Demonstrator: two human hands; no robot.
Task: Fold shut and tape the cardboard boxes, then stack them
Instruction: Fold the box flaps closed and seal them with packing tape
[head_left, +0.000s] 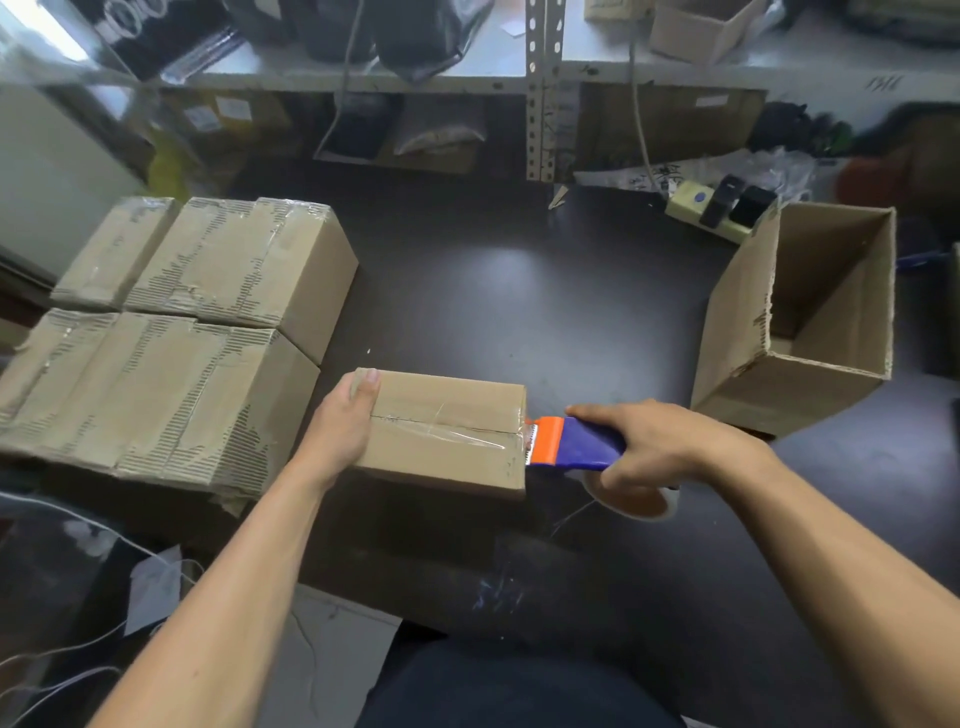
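Taping the small box's top seam, dispenser at the right edge.

The small cardboard box (447, 431) sits closed near the front of the dark table (493, 291), clear tape running along its centre seam to the right end, where the orange toothed blade of the tape dispenser (576, 444) meets the corner. The left hand (343, 421) clasps the box's left end, thumb on top; the right hand (660, 447) wraps the blue handle (roll underneath). Next, I judge, the tape needs pressing down the side and tearing off. Taped boxes (171, 332) stand just left; an open box (810, 317) waits well apart at right.
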